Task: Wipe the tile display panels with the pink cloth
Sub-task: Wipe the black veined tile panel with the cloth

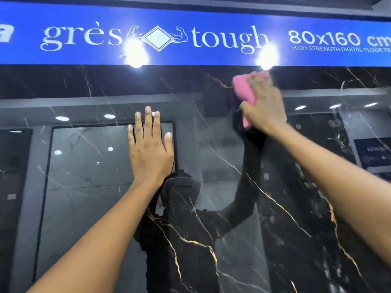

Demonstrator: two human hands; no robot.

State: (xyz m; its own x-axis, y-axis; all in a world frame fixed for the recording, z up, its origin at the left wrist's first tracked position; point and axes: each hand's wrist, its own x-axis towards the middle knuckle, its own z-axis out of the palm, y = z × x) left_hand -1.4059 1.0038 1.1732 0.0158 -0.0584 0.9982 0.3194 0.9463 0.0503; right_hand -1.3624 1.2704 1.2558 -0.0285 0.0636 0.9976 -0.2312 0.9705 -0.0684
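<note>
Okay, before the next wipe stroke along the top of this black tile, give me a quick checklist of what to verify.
1. Pink cloth in the right hand: ok, held in its grip.
2. Cloth against the black marble tile panel: ok, near its top edge.
3. Left hand bracing the panel: ok, flat, fingers straight.
4. Cloth clear of the blue sign: ok, just below it.
5. Panel free of smudges: cannot tell, reflections cover it.

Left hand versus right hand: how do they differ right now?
The left hand lies flat with fingers straight on the black tile panel, holding nothing; the right hand grips the pink cloth. The left hand sits lower and mid-panel; the right hand reaches near the top edge under the blue sign. The left looks sharp, the right blurred. Both are against the same panel.
</note>
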